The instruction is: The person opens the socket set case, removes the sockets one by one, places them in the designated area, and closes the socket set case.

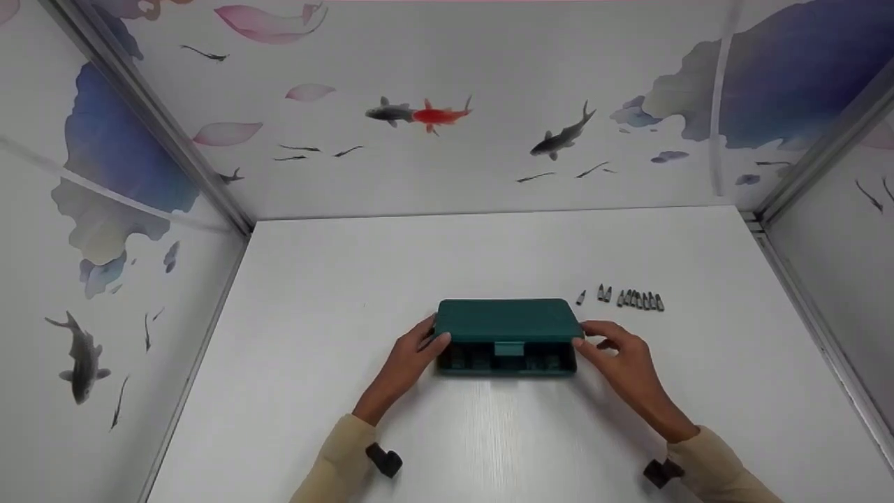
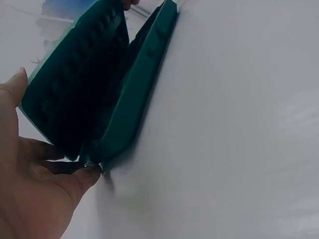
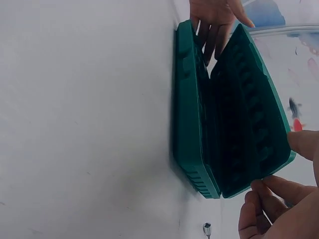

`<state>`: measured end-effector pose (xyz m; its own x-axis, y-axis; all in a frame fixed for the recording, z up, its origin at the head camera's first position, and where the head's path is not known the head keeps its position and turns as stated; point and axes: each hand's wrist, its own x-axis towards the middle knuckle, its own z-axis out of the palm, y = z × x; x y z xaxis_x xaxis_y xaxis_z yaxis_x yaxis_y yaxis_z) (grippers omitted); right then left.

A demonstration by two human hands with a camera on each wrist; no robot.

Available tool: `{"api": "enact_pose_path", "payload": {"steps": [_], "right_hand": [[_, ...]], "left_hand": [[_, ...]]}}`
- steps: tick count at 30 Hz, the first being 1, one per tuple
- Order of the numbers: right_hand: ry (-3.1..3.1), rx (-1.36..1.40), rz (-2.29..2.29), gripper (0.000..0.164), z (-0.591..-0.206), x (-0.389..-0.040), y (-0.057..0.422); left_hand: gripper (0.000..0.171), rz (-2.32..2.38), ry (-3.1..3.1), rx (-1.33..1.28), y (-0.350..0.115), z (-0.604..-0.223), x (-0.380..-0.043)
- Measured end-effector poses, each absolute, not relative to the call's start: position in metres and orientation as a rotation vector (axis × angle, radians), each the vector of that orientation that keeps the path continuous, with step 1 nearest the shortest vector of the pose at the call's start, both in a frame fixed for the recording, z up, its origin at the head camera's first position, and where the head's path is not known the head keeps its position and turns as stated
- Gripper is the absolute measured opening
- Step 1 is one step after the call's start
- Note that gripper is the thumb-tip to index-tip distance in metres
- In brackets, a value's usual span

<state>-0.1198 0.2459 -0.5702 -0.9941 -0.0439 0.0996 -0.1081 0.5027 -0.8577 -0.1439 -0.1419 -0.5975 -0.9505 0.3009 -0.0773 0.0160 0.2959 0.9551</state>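
Observation:
A green plastic tool case [image 1: 508,320] sits on the white table, its lid partly raised over the base with a dark gap at the front. My left hand [image 1: 412,356] holds the lid's left end, thumb at the front corner and fingers behind near the hinge in the left wrist view. At the other end, my right hand [image 1: 624,360] pinches the lid's right edge between thumb and fingers. Molded slots line the inside of the lid [image 3: 249,99]. The base's interior is mostly in shadow.
Several small silver socket bits [image 1: 639,300] lie in a loose row behind the case to the right, with a single bit [image 1: 581,297] nearer to it. White panels with painted fish [image 1: 440,115] enclose the table at the back and sides.

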Motion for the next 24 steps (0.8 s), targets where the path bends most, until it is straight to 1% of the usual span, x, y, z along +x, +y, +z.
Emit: {"api": "enact_pose_path", "payload": {"steps": [5, 12, 19, 24], "right_hand": [[-2.658, 0.151, 1.571, 0.036, -0.572, -0.12, 0.246], [-2.638, 0.174, 1.604, 0.037, -0.58, -0.122, 0.246], [-2.614, 0.172, 1.606, 0.039, -0.588, -0.123, 0.245], [-2.595, 0.175, 1.591, 0.041, -0.597, -0.123, 0.244]], "left_hand": [[0.081, 1.763, 2.277, 0.25, -0.142, -0.596, -0.145], [0.092, 1.789, 2.226, 0.283, -0.144, -0.598, -0.146], [0.091, 1.845, 2.203, 0.354, -0.141, -0.605, -0.151], [0.094, 1.829, 2.225, 0.358, -0.141, -0.609, -0.15]]}}
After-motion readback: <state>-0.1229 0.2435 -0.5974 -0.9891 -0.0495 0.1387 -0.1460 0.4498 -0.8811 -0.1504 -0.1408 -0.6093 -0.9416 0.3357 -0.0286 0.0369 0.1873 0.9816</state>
